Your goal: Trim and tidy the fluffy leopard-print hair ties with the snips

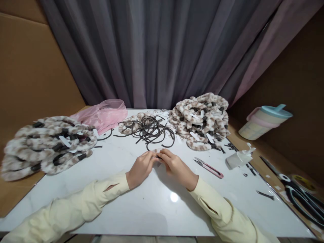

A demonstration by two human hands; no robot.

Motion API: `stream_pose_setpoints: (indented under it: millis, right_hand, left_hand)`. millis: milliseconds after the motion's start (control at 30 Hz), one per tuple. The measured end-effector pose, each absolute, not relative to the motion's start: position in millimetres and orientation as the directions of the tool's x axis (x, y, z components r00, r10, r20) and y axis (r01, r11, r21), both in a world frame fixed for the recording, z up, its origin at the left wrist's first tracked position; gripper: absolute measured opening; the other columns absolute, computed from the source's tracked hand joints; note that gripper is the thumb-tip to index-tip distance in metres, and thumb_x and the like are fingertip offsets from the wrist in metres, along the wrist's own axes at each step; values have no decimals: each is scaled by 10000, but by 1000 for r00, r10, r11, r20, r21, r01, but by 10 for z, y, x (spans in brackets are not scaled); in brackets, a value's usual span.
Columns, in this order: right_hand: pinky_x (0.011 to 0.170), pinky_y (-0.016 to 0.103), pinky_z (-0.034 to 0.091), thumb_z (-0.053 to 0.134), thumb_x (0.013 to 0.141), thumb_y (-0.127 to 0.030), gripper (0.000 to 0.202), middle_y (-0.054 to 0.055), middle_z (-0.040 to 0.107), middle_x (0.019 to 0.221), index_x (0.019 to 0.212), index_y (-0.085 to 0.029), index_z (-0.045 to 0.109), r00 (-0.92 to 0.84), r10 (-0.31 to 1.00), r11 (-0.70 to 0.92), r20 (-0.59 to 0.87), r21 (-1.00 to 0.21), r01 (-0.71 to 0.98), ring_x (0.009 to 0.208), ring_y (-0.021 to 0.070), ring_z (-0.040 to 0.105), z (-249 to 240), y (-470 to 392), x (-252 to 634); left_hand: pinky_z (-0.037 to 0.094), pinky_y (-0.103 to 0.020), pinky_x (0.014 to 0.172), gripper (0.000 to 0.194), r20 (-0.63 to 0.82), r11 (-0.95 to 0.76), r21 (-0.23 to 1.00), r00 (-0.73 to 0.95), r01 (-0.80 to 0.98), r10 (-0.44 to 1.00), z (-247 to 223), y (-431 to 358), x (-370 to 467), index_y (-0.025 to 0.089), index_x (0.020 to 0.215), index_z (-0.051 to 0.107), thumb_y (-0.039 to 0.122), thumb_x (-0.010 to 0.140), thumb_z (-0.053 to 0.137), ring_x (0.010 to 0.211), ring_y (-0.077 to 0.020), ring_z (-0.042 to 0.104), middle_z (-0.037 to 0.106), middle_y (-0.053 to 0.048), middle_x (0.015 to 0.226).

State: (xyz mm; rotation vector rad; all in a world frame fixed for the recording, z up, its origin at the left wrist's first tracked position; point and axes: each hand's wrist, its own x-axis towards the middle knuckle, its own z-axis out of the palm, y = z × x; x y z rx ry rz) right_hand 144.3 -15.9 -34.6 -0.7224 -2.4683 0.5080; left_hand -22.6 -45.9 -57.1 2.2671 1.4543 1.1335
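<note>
My left hand (142, 168) and my right hand (178, 167) meet at the middle of the white table (136, 212), fingertips pinched together. Between them shows a small black piece (159, 156), mostly hidden by the fingers; whether it is the end of a cord I cannot tell. Just beyond my fingers lies a tangled pile of black cords (152, 130), partly over a fluffy white-and-brown ring (128, 125). A pair of thread snips (209, 167) with pink handles rests on the table to the right of my right hand.
Fluffy spotted rings with black bands are heaped at left (50, 145) and right (202, 118). A pink plastic bag (103, 113) lies behind. At right stand a small white bottle (238, 158) and a blue-lidded cup (263, 123), with scissors (298, 195) and black scraps (265, 194) nearer.
</note>
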Motion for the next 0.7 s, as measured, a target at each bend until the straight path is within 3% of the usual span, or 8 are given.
stream_pose_setpoints:
  millis: [267,400,600,700]
  right_hand:
    - [808,367,502,343,711,77,431,141,541,1034,1052,-106,533,-730,555,828,399,-354,435,979,235,545,-395,-156,1421]
    - [808,364,502,339,701,79,464,128,550,1043,1071,-127,529,-739,539,838,404,-347,421,985,228,546,-425,-132,1441]
    - [795,350,495,365,804,-21,370,132,548,1070,1102,-169,526,-619,613,770,491,-545,331,973,208,558,-429,-81,1460]
    - [790,323,485,417,819,-66,286,117,565,1036,1042,-175,559,-584,652,736,483,-590,333,934,190,573,-389,-58,1460]
  left_hand:
    - [418,-240,580,198,374,-373,670,143,642,916,-544,-463,-202,184,692,459,209,873,383,553,-128,504,504,22,592]
    - [417,-212,558,194,312,-332,739,138,586,940,-521,-444,-207,181,673,466,231,855,421,505,-106,507,525,38,550]
    - [419,-198,532,185,207,-224,852,88,473,974,-467,-451,-206,180,682,456,281,835,474,461,-93,510,556,46,515]
    - [410,-196,518,153,230,-245,852,89,462,969,-471,-470,-206,183,709,464,278,828,482,448,-90,502,565,48,517]
